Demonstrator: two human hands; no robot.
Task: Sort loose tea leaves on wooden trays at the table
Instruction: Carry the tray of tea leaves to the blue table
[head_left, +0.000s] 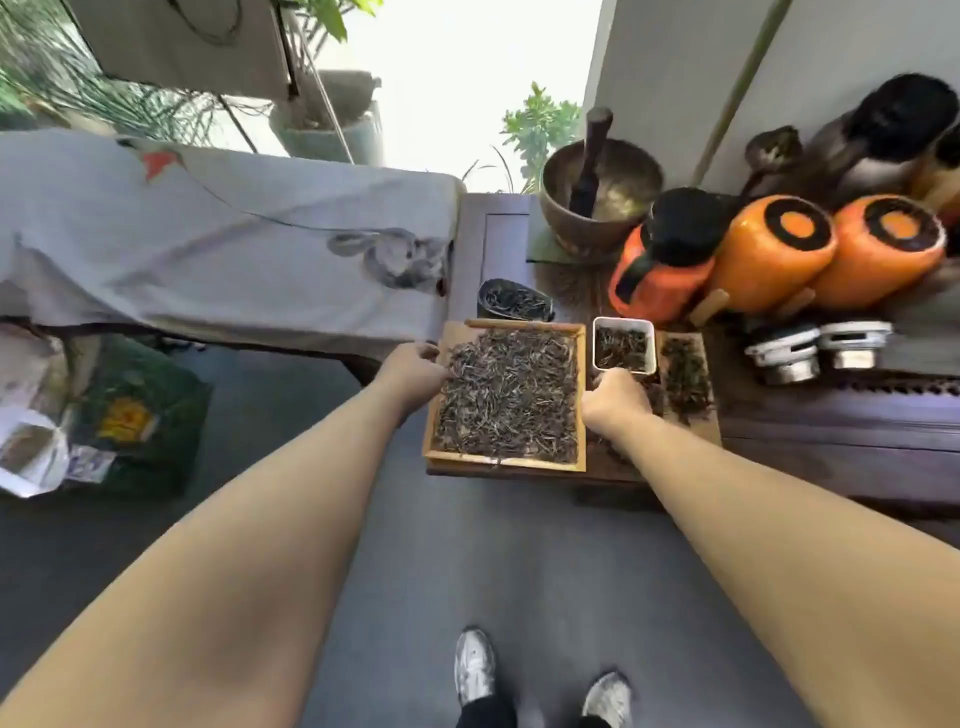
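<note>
Wooden and pale, the square tray (506, 460) lies at the near corner of the dark counter (831, 431), between the two hands, and loose tea leaves (506, 389) cover its whole floor. Just beyond the right hand (618, 402) stands a small white box (623, 344) with darker leaves inside, and beside that box, further right, a second wooden tray (685, 376) carries another dark heap. Behind the left hand's (415, 374) side of the tray sits a black pouch (514, 301), open, with leaves in it. Farther back a brass bowl (602, 202) holds a dark stick, and three orange jars (774, 249) lie near it on the right. A grey cloth (218, 234) covers furniture beyond the left hand.

Both arms reach forward, nearly straight. The left hand grips the tray's left rim with curled fingers, the thumb towards the leaves. The right hand closes on the right rim, knuckles up; its fingertips are hidden.
</note>
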